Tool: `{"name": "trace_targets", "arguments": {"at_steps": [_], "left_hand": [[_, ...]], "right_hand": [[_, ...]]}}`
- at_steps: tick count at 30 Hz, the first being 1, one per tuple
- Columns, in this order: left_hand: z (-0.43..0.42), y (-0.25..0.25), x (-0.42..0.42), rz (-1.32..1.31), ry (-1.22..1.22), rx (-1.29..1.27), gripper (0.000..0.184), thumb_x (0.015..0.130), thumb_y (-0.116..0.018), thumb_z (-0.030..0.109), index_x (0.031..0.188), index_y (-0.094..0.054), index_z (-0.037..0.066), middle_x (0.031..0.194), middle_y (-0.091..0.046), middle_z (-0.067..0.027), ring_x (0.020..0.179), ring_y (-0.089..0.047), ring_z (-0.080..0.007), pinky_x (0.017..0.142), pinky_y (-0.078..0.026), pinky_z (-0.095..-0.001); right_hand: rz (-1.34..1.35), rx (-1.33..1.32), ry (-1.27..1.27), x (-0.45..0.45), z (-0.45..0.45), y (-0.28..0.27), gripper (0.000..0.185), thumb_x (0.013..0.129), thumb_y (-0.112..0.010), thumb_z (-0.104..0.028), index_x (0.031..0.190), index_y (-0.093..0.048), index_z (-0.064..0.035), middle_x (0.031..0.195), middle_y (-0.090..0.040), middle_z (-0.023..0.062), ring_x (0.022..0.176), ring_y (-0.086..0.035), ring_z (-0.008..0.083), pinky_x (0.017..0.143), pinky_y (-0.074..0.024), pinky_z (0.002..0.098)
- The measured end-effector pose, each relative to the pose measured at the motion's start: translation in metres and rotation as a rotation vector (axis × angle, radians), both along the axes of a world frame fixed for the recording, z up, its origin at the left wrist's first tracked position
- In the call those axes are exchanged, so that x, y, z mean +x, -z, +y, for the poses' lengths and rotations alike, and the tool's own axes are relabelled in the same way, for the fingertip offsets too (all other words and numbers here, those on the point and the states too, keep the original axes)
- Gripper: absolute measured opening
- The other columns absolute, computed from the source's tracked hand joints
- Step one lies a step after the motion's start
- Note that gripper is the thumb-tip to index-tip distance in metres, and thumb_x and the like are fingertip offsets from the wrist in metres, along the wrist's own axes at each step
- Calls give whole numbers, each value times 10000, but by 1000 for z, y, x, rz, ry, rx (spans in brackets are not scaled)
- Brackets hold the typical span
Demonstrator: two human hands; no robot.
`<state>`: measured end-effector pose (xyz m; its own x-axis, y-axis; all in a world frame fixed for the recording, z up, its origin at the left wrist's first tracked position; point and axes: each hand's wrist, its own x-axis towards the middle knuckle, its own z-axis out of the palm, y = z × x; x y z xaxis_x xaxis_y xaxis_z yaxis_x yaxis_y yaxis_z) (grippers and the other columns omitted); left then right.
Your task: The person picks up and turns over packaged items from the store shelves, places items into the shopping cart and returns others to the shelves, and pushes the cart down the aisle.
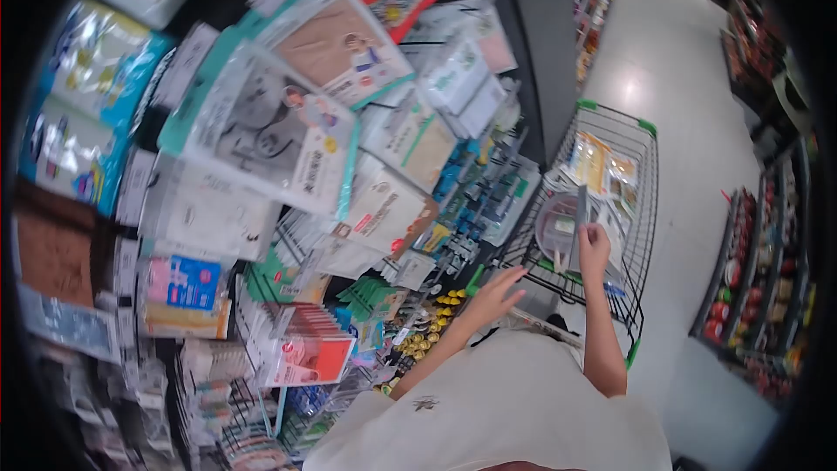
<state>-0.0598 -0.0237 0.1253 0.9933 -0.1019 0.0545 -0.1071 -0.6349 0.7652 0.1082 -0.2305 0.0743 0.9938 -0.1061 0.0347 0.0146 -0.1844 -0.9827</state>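
Note:
My right hand (595,250) is closed on a thin grey flat item (582,208), seen nearly edge-on over the shopping cart (647,201); its kind is unclear. Nothing is in my left hand (499,298), which has its fingers apart near the cart's green-ended handle, close to the shelf side. Inside the wire cart lie a round pinkish container (555,225) and a yellow-and-white package (590,163), along with other wrapped goods partly hidden by my right hand.
On the left, a display rack holds hanging packets, among them a teal-edged pack (261,126) and a red-and-white packet (314,358). Yellow-capped small items (427,331) hang lower down. Pale floor (671,122) runs past the cart; stocked shelves (758,262) stand at right.

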Motion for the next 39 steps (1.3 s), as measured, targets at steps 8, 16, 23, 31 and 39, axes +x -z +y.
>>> {"name": "trace_targets", "arguments": {"at_steps": [8,16,23,31,39], "left_hand": [[-2,-33,-3,-73,-65,-32,800,934,-714,321,1580,-301,95,1646,-229,-181,1497,-282,-356,1189,-314,-429],[9,-48,-21,-264,-192,-164,821,892,-705,215,1581,-289,54,1640,-242,-195,1497,-288,-369,1203,-286,-421],[21,-98,-42,-460,-324,-251,712,772,-539,-126,1461,-504,50,1505,-486,-175,1385,-481,-365,1145,-381,-389],[73,-137,-87,-149,-847,-810,468,1019,-612,413,1216,-651,-10,1182,-679,-101,1078,-609,-155,941,-486,-340],[184,-294,-127,-773,-934,-854,421,969,-691,286,1235,-604,-28,1131,-690,-119,988,-689,-203,874,-555,-350]], "right_hand": [[270,503,-356,-40,52,-82,83,945,-683,-120,947,-630,-56,795,-611,-55,665,-479,-1,567,-329,195],[410,664,-595,-65,84,-135,63,969,-658,-92,978,-622,-40,884,-666,9,791,-639,79,741,-527,223],[410,734,-800,-85,101,-157,89,969,-674,-117,997,-632,-43,929,-686,17,844,-654,83,796,-529,247],[51,510,-777,-92,117,-157,351,954,-683,-80,1269,-569,25,1106,-654,93,988,-624,136,871,-501,271],[-28,364,-851,-100,129,-122,578,942,-681,-33,1454,-414,7,1294,-555,139,1032,-605,140,858,-512,253]]}}
